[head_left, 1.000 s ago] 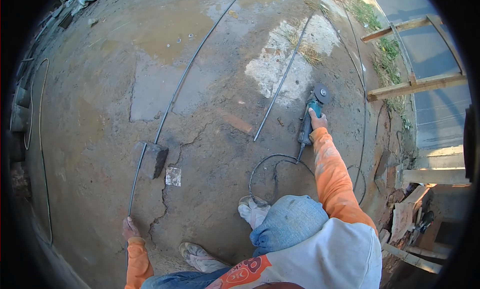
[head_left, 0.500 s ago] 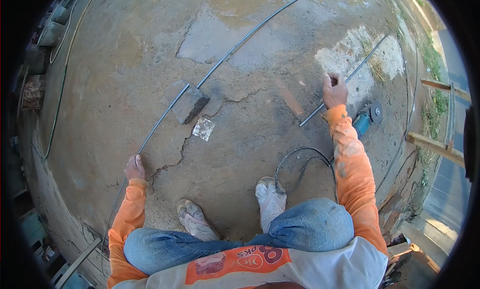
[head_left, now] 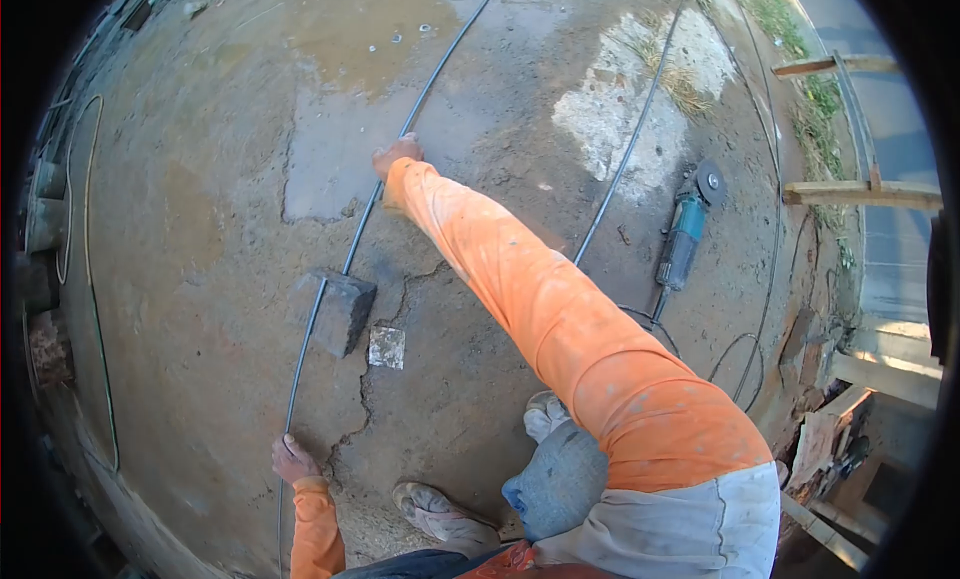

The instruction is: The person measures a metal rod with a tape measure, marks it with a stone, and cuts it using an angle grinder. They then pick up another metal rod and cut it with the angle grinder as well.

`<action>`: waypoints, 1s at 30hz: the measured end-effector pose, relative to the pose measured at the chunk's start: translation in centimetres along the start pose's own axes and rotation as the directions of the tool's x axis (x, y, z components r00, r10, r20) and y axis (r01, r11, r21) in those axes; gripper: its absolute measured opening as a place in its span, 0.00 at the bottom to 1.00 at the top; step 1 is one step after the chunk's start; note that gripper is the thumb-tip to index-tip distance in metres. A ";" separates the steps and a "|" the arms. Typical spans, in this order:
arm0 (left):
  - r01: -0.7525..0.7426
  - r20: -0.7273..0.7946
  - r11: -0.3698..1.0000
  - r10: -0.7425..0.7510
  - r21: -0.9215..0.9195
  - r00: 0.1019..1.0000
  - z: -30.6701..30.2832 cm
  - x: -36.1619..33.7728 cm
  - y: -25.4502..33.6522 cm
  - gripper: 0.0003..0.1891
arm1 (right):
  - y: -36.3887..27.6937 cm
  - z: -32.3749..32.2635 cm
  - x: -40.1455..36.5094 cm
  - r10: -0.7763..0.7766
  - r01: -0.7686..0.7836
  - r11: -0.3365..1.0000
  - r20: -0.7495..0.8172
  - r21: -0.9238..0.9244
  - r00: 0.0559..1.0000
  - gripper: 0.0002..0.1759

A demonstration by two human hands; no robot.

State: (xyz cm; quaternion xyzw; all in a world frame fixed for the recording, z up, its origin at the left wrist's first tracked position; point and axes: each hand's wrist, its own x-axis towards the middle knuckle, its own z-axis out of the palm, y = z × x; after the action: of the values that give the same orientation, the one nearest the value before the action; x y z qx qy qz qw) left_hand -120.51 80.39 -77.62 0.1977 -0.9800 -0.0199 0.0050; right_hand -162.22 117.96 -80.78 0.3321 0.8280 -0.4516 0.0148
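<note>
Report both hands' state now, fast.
Left hand: closed on the long rod, near end.
Right hand: on the same rod, grip cannot be told.

One camera rode on the person's head, facing forward and steeply down at the concrete ground (head_left: 200,229). Its wide lens curved the scene and blacked out the corners. The orange sleeve (head_left: 560,319) loomed nearest, at the bottom; the left hand (head_left: 290,459) sat close, the right hand (head_left: 396,155) far ahead along the steel rod (head_left: 350,237). Right of those fingers, the rim blurred what seemed a roadside.
</note>
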 end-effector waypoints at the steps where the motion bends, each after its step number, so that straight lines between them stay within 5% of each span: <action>1: -0.019 0.002 1.000 0.019 -0.019 1.000 0.3 -0.1 -0.3 0.21 | 0.0 0.3 0.3 0.034 -0.033 0.999 -0.025 0.043 0.999 0.24; 8: -0.036 -0.022 0.999 0.036 0.011 0.999 0.6 0.1 -0.6 0.22 | 1.0 -7.5 1.7 0.341 -0.363 0.830 0.129 0.424 0.931 0.24; 9: -0.041 -0.050 0.999 0.042 0.009 0.998 0.5 0.2 -0.4 0.22 | 1.2 -9.0 2.0 0.335 -0.263 0.887 -0.137 0.381 0.932 0.27; 11: -0.027 -0.027 0.999 0.027 0.021 0.999 0.5 0.3 -0.3 0.22 | 2.7 -12.9 3.8 0.319 -0.266 0.878 -0.073 0.398 0.945 0.29; 13: -0.014 -0.010 0.999 0.015 0.034 1.000 0.6 0.4 -0.8 0.22 | 4.7 -15.7 5.8 0.306 -0.244 0.931 -0.217 0.273 0.927 0.29; 15: -0.050 -0.027 0.999 0.050 0.002 0.998 1.1 0.5 -1.3 0.21 | 6.7 -20.0 5.2 0.137 -0.115 0.989 -0.288 0.092 0.948 0.28; 18: -0.012 0.013 1.000 0.012 0.017 1.000 0.5 0.5 -0.7 0.22 | 8.8 -24.8 4.5 0.132 -0.174 0.982 -0.384 -0.078 0.914 0.23; 24: -0.028 -0.112 1.000 0.027 -0.009 0.993 1.3 0.7 -0.6 0.22 | 11.8 -28.9 8.9 0.237 -0.291 0.953 -0.392 -0.083 0.889 0.20; 26: -0.007 -0.060 1.000 0.008 0.016 0.998 1.0 0.5 -0.8 0.22 | 12.0 -28.6 7.1 0.204 -0.319 0.946 -0.659 -0.057 0.724 0.24; 30: 0.037 -0.022 0.998 -0.036 0.057 0.999 0.7 0.6 -0.3 0.23 | 14.0 -30.9 3.1 0.063 -0.154 0.983 -0.592 -0.104 0.804 0.28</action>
State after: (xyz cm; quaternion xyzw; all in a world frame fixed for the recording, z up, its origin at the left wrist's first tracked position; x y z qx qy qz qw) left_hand -120.96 79.91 -78.33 0.2157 -0.9764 0.0103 0.0093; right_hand -148.23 148.24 -73.81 0.4998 0.8027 -0.2635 -0.1909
